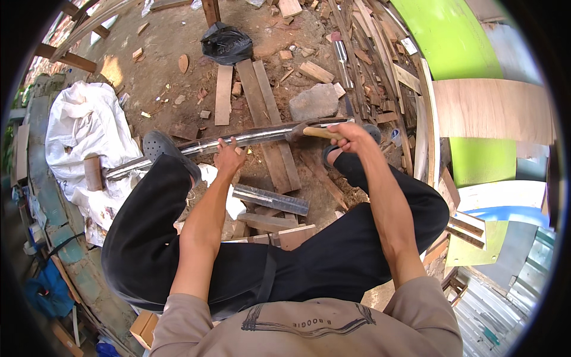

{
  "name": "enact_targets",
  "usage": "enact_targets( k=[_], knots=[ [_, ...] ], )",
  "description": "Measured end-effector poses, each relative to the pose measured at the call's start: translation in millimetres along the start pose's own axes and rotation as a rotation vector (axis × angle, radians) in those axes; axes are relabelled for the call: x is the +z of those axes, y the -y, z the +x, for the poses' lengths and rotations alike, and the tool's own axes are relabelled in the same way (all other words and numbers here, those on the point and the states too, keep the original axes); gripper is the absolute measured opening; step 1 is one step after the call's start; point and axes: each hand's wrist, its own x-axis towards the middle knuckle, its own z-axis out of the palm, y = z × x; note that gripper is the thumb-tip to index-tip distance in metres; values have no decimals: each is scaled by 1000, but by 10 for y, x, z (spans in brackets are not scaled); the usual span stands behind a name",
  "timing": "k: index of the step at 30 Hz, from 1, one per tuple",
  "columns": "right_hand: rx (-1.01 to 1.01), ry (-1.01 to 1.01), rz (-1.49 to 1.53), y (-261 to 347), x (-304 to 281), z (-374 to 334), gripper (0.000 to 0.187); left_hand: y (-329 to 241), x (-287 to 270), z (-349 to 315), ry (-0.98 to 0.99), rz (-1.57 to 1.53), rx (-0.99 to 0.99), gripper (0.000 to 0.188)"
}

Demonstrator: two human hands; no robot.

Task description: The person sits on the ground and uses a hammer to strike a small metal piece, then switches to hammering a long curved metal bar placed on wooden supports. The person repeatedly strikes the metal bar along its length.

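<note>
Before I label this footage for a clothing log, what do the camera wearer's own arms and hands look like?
The left hand and the right hand are both bare: no gloves, and no watch visible. The left sleeve and the right sleeve are short, loose and greyish brown, with no marking visible, leaving the forearms uncovered.

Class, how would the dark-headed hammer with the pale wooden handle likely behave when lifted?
The hammer would probably stay stiff, its wooden handle looking solid. It likely feels front-heavy, its thick head sitting away from the right hand.
</note>
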Motion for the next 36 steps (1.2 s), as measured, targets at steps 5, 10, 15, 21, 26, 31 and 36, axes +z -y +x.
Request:
enact_targets(
  k=[5,10,15,21,26,31,36],
  knots=[
    [-410,-385,-301,-516,1345,516,46,-3,19,121,114,34,29,73],
    [-705,-542,-493,-1009,1890,227,61,152,-325,229,91,-266,6,57],
    [-678,-57,-734,-1054,1829,-490,51,307,-23,7,177,-687,-172,57],
    [-571,-47,-969,-1374,1887,-701,37,266,634,-363,363,-989,-348,45],
    [-607,48,-1283,-1262,1869,-771,34,345,622,-507,437,-980,-370,27],
    [-602,64,-1385,-1230,2011,-754,26,420,464,-588,417,-819,-343,17],
    [-644,97,-1339,-1233,2120,-794,24,663,581,-526,287,-764,-337,12]
  ],
)
